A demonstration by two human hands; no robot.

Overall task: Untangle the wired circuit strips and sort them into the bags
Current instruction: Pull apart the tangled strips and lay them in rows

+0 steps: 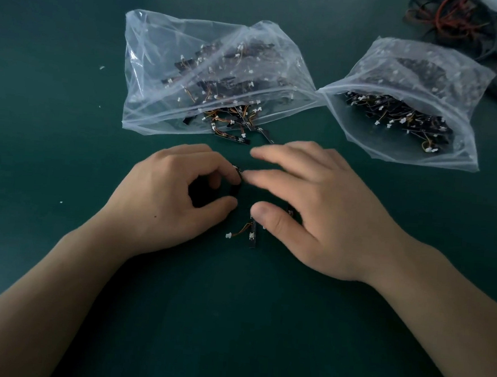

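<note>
Pinching a short dark circuit strip [235,188] between curled forefinger and thumb: left hand [164,197], low over the green table [55,116]. The strip stands at that hand's fingertips, in the gap between the two hands. Just below the gap, nearer the wrists, a loose strip [252,233] lies flat on the table, its orange wire running left to a white connector [228,235].

Right hand [313,213]: fingers spread and fairly straight, gripping nothing. Its forefinger tip meets the top of the pinched strip; its thumb sits over the upper end of the loose strip. Whether it presses down, cannot tell. A dark bit of another strip shows under the right palm's edge, too hidden to describe.

Beyond the left hand's knuckles, the left bag [214,77], clear plastic, mouth toward the hands, with spilled strips [236,130] at its opening. Beyond and right of the right hand, the right bag [410,82], also holding strips. Far past it, a wire tangle [456,23], red and dark.
</note>
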